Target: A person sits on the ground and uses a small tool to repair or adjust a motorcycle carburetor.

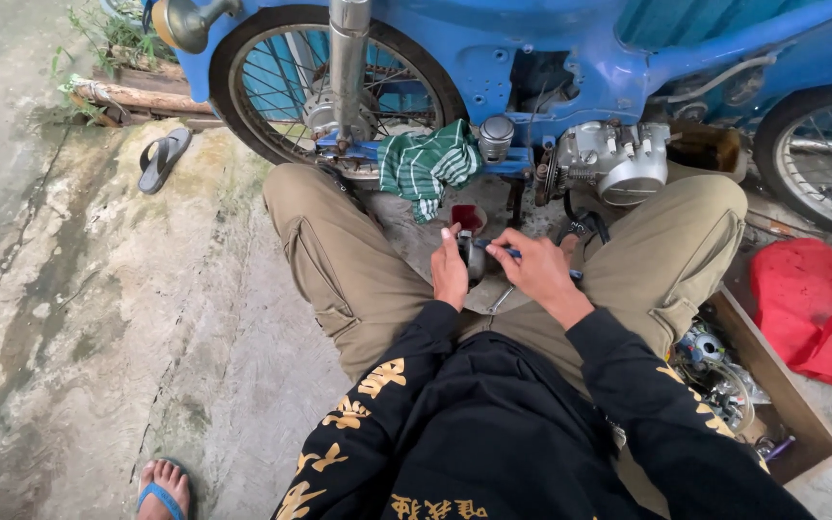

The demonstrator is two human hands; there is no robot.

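I sit on the ground with my knees spread in front of a blue motorbike [570, 58]. My left hand [449, 274] grips a small dark metal part [475, 258], held upright between my knees. My right hand [536, 272] holds a thin blue-handled tool [510, 252] whose tip points at that part. Just beyond my hands, a small red cup [466, 216] stands on the ground. The silver engine [613, 159] hangs from the bike frame to the upper right of my hands.
A green striped rag [428, 166] drapes over the bike's footrest bar. A wooden box of tools and parts [772, 385] sits by my right knee, a red bag [816, 308] beyond it. A loose sandal [161, 159] lies far left; another person's sandalled foot [163, 489] is at bottom left.
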